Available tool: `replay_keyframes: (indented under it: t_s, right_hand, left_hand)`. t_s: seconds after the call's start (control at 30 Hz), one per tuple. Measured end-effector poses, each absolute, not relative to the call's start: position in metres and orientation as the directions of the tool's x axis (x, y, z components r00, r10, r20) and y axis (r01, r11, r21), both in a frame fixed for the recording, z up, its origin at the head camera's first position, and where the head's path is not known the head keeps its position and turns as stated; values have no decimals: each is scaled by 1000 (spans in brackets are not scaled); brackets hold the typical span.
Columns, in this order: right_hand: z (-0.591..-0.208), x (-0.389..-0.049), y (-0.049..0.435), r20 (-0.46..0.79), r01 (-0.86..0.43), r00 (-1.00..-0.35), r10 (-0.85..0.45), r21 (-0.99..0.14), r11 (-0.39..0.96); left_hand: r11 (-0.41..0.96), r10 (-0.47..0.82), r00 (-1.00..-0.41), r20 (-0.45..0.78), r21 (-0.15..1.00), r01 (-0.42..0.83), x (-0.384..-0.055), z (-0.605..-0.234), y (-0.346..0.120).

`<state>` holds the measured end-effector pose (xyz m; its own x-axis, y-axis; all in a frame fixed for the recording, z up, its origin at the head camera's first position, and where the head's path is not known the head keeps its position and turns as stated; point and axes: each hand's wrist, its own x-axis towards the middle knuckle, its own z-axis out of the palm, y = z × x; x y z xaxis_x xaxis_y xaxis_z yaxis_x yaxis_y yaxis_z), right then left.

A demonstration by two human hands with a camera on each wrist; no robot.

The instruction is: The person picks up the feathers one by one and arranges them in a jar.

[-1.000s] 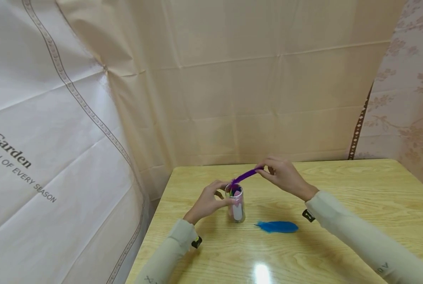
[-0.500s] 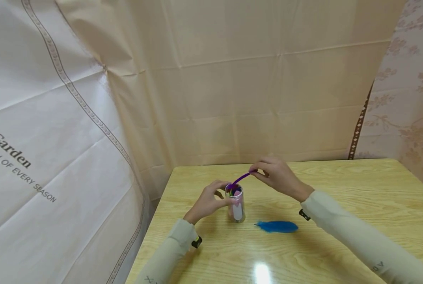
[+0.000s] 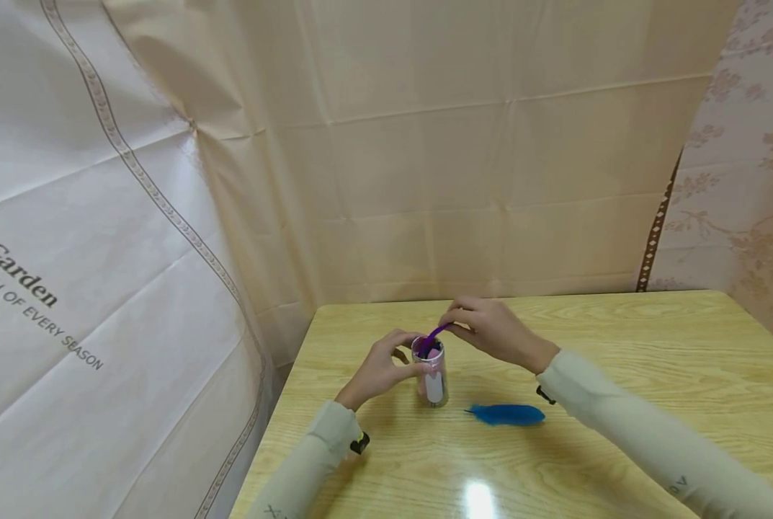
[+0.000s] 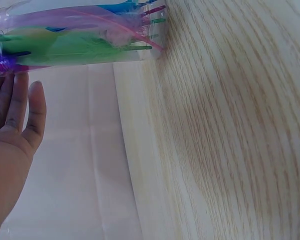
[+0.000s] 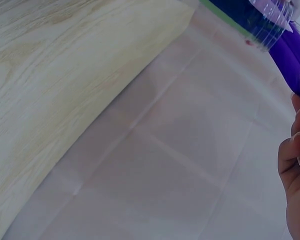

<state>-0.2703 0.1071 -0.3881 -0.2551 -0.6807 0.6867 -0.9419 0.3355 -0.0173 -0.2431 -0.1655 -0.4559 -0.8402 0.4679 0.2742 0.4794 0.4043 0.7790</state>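
A clear jar [image 3: 433, 389] stands upright on the table, holding several coloured feathers; green and purple ones [image 4: 80, 49] show through its wall in the left wrist view. My left hand [image 3: 381, 369] grips the jar near its rim, fingers at the far side and thumb at the front. With its fingertips my right hand [image 3: 490, 330] pinches a purple feather [image 3: 435, 334] just right of the jar. The feather's lower end is inside the jar mouth, its upper part slanting out to the right. In the right wrist view, the purple feather [image 5: 290, 57] meets the ridged rim.
A blue feather [image 3: 506, 414] lies flat on the wooden table [image 3: 619, 432], to the right of and nearer than the jar. Beige cloth [image 3: 425, 180] hangs behind the table's far edge, and a white printed cloth [image 3: 101, 288] hangs at the left.
My right hand has moved left and slightly down toward the jar, pushing the purple feather deeper into its mouth. The left hand, jar and blue feather have stayed put.
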Motion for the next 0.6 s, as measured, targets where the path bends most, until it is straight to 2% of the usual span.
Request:
replay_keyframes:
  t_s: [0.6]
  right_hand:
    - [-397, -271, 79, 569, -958, -256, -781, -41, 284]
  left_hand:
    - [402, 476, -832, 284, 772, 493, -244, -458, -167]
